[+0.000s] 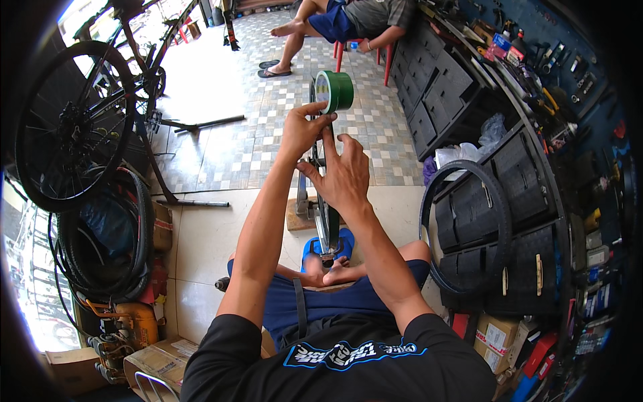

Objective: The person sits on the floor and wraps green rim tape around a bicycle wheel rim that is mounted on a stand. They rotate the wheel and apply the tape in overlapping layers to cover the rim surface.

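A bicycle wheel rim (324, 221) stands upright and edge-on in front of me, held in a metal stand (305, 208) with a wooden base. At the rim's top is a roll of green tape (340, 91). My left hand (303, 134) is closed, its thumb and forefinger pinching at the roll's lower edge. Just below, my right hand (345, 171) has its fingers apart, the forefinger stretched along the rim and the thumb at its left side. Whether a tape strip runs along the rim under my fingers is hard to see.
A bicycle (100, 120) hangs at the left above stacked tyres (104, 234). To the right, a loose tyre (504, 228) leans against black drawers (495, 191). Tools hang on a blue pegboard (589, 40). Another person (348, 20) sits on a red stool ahead.
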### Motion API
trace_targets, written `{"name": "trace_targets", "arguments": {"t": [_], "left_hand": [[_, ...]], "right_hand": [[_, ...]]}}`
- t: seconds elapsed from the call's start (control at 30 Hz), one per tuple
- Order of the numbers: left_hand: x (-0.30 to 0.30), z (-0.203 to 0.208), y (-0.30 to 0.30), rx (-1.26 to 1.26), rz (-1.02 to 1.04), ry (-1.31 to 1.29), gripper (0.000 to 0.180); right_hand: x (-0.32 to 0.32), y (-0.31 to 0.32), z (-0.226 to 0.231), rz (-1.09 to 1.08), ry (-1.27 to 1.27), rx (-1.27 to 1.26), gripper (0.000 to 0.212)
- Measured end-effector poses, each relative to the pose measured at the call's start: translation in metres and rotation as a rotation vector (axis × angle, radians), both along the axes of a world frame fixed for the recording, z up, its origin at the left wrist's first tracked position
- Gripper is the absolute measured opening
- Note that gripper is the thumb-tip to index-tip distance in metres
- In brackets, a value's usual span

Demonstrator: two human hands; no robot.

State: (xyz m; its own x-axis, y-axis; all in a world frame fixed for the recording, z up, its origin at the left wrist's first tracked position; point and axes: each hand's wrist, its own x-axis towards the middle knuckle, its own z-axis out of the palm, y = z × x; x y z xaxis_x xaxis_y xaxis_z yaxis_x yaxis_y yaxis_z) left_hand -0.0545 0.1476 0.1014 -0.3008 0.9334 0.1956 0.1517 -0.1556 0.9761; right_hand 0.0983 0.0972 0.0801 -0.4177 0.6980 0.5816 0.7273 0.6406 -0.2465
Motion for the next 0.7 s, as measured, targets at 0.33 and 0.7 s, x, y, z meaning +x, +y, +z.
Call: {"name": "trace_targets", "arguments": {"t": [0.33, 0.7], "left_hand": [[-0.008, 0.007, 0.012, -0.022, -0.012, -0.034, 0.039], [-0.021, 0.017, 0.039, -0.061, -0.034, -0.127, 0.043]], "right_hand": [[0.036, -0.063, -0.038, -0.001, -0.080, -0.019, 0.096], [0.065, -0.112, -0.074, 0.017, -0.168, -0.035, 0.092]]}}
